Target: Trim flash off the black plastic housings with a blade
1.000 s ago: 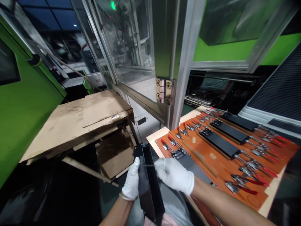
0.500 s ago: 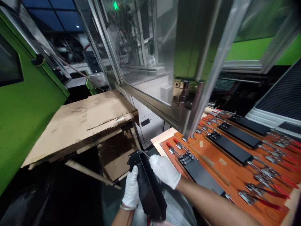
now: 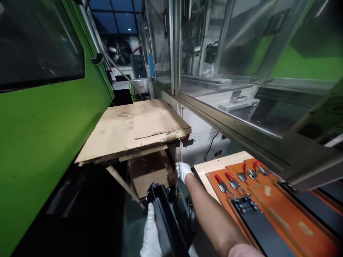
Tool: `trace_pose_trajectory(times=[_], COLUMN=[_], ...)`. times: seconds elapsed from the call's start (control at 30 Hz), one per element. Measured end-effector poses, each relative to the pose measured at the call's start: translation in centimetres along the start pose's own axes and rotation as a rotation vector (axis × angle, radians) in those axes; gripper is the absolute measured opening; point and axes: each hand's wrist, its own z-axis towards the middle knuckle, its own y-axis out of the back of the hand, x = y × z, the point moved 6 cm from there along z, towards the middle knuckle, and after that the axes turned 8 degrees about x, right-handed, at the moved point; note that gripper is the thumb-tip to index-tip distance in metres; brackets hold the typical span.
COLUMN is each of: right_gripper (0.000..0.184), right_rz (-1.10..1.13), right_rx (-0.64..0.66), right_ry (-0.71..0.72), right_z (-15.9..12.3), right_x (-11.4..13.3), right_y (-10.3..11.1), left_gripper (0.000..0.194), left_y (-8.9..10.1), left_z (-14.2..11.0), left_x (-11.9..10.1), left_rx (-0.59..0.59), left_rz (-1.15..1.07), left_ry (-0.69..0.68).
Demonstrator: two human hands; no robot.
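My left hand (image 3: 150, 233), in a white glove, is closed around a long black box-like part (image 3: 167, 219), with the thumb along its side. The part tilts away from me, and its lower end runs out of the frame. A small block-like fitting sits at its far end. My right hand (image 3: 183, 172), also gloved, is stretched forward, apart from the part and in front of the table's leg. Its fingers are curled together; whatever they may hold is too small to make out.
A cardboard-topped table (image 3: 120, 132) stands ahead, beside a green machine (image 3: 53, 125). At right, an orange board (image 3: 257, 189) carries red-handled toggle clamps (image 3: 232, 182) and flat dark parts (image 3: 262, 225). A metal-framed clear enclosure (image 3: 214, 110) overhangs the board.
My right hand has left the black part's far end and reached forward. The view has turned right, so the table and board sit differently. My left hand still holds the part.
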Motion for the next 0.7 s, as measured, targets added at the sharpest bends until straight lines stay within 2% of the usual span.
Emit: trace_pose_trajectory(times=[0.1, 0.23, 0.4, 0.53, 0.6, 0.7], right_gripper=[0.031, 0.020, 0.013, 0.019, 0.019, 0.016], right_rz=[-0.053, -0.135, -0.259, -0.518, -0.606, -0.652], right_rx=[0.024, 0.075, 0.199, 0.362, 0.402, 0.352], right_ry=[-0.094, -0.054, 0.171, 0.528, 0.649, 0.701], right_z=[-0.5, -5.3, -15.5, -23.4, -25.6, -25.6], right_x=[-1.4, -1.7, 0.6, 0.9, 0.2, 0.1], right_y=[-1.3, 0.5, 2.8, 2.0, 1.7, 2.8], left_gripper=[0.050, 0.048, 0.051, 0.050, 0.046, 0.047], left_y=[0.3, -0.7, -3.0, -5.4, -6.4, -7.6], left_z=[0.1, 0.3, 0.3, 0.2, 0.1, -0.4], left_x=[-0.3, -0.5, 0.9, 2.5, 3.2, 4.8], left_rx=[0.023, 0.098, 0.175, 0.286, 0.316, 0.324], left_rz=[-0.039, -0.062, -0.047, -0.036, -0.033, 0.063], left_ry=[0.022, 0.089, 0.201, 0.266, 0.279, 0.315])
